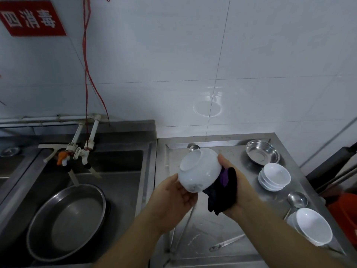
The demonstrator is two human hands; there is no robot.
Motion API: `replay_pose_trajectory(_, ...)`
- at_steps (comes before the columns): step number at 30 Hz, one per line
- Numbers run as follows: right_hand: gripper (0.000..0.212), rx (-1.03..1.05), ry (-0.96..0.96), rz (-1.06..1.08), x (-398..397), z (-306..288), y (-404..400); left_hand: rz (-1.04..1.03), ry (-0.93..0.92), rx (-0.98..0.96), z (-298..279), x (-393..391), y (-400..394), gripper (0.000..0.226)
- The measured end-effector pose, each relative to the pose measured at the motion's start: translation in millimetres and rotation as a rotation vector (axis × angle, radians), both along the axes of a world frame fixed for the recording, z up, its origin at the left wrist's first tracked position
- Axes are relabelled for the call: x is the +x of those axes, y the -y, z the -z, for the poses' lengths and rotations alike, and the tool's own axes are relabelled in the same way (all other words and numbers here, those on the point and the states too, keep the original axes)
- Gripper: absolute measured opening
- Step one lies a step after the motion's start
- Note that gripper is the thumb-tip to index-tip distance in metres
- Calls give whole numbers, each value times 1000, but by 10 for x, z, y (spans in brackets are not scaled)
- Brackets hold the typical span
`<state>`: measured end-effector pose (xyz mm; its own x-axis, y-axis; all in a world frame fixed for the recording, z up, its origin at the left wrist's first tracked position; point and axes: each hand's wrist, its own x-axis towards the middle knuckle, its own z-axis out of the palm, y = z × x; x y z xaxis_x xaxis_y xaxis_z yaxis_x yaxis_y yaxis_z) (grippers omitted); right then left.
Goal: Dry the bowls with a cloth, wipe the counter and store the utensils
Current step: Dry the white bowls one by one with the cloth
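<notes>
Nearest the camera, two bare forearms reach forward over the steel counter. The left hand cups the underside of a white bowl, fingers curled up against its wall. The right hand holds a dark cloth with a purple patch, its fingers closed round the fabric and its thumb resting on the bowl's upper wall.

The bowl is held in the air above the counter, tipped on its side so that its round foot ring faces up and to the left. It is plain glossy white, deep and rounded, with a faint grey mark low on its wall near the left palm. The cloth is bunched against the bowl's right side and hangs down below the right hand.

To the right of the held bowl, a short stack of small white bowls stands upright on the counter. Beyond that stack, nearer the wall, lies an empty steel dish. On the near side of the stack a steel ladle lies with its cup upward, and just beside it another white bowl sits tilted at the counter's right edge. Below the held bowl, a steel utensil lies flat on the wet counter. To the left of the held bowl, a wide steel basin rests in the sink under the taps.
</notes>
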<state>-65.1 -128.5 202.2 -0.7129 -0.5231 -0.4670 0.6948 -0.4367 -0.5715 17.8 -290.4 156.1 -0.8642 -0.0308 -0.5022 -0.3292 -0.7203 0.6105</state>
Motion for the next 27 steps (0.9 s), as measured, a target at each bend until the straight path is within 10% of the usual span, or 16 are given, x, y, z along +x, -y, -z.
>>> replay_pose_trajectory(9,57,200,-12,55,109,145,37,-225,-124,124,-49,-84,138,49)
replay_pose_trajectory(14,25,454,-198,260,110,212,20,-201,-151,-3,-139,-89,204,53)
replay_pose_trajectory(23,34,775,-1691,-46,195,43,116,122,-290,-324,-214,35,90,43)
replay_pose_trajectory(27,28,815,-1803,-56,140,123,120,189,-307,-358,-211,96,81,43)
